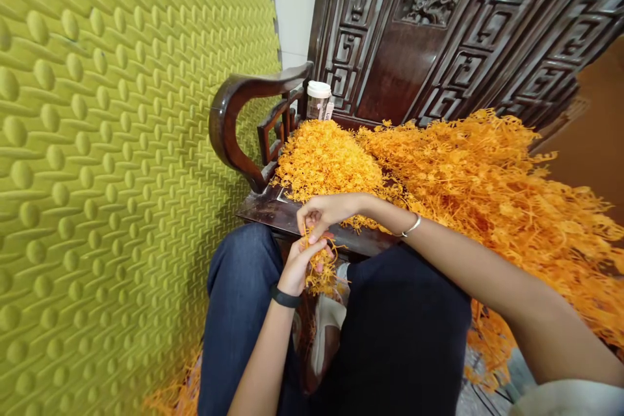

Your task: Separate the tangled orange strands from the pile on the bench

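Between my knees, my left hand (301, 262) is closed around a small bunch of orange artificial flower sprigs (322, 276), which hangs below the fingers. Just above it, my right hand (325, 213) pinches thin orange stems at the top of the same bunch, its fingertips close to the left thumb. Beyond the hands, a rounded heap of orange flower pieces (331, 159) lies on the dark wooden bench seat (266, 211). A much larger pile of long orange sprigs (492, 195) spreads over the right side.
A curved wooden armrest (227, 117) rises at the left of the seat, and a carved backrest (400, 65) stands behind. A white-lidded clear jar (318, 99) sits in the back corner. Yellow-green textured padding (121, 143) fills the left. More orange strands (178, 390) lie low at left.
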The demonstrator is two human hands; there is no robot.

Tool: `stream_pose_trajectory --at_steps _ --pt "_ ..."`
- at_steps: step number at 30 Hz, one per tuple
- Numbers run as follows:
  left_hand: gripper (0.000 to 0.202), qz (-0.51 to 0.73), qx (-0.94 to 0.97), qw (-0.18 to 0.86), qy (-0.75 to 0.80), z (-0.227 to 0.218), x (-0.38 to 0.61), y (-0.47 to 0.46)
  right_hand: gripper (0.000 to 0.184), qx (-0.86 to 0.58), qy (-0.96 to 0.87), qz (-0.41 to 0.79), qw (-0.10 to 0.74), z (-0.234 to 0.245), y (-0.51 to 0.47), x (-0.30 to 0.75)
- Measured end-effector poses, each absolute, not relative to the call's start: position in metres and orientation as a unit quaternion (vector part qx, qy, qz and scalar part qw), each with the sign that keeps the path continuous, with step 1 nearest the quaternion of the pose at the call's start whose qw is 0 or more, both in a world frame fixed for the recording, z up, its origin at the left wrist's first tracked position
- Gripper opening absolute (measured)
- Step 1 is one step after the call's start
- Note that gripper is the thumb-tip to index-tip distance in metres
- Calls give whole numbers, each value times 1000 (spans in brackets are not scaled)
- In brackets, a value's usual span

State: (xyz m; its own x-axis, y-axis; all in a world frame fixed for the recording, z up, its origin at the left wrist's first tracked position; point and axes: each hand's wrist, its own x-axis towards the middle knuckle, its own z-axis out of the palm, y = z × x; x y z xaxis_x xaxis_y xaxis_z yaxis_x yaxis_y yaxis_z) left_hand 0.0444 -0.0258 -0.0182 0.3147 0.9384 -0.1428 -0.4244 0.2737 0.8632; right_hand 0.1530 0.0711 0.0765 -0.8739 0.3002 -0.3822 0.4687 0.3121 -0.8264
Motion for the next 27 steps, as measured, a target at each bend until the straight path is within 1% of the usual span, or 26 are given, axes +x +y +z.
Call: stream_pose_trajectory --at_steps 2,5,9,12,17,18,19,20,22,24,25,27 --pt "32 476 363 718 356 -19 44 -25 28 240 804 -542 54 77 74 157" --pt "30 456 365 711 392 -20 42 -24 24 249 821 -514 8 77 81 164" --pt "30 415 404 698 421 -20 44 -24 17 256 848 -464 13 76 89 175" --pt "28 407 417 702 410 -19 46 -23 16 253 855 -453 18 77 89 178" --pt "29 418 429 710 370 -13 41 -22 15 288 845 -450 -33 81 87 174" --pt "30 414 436 710 367 -13 40 -23 13 301 847 -433 -58 83 90 175" --pt "31 400 448 712 364 -14 40 -25 13 323 851 -402 -101 87 94 179" --pt "31 379 463 716 360 -16 41 -27 13 354 849 -357 -162 91 99 184" --pt "31 332 491 722 357 -21 46 -31 13 428 816 -232 -312 102 113 202" --pt "30 303 494 728 368 -28 54 -34 18 480 763 -113 -419 109 127 224" --pt "30 297 486 731 375 -31 59 -36 23 494 736 -68 -457 110 133 234" --pt "30 294 466 740 386 -35 66 -36 32 506 702 -14 -500 107 142 246"
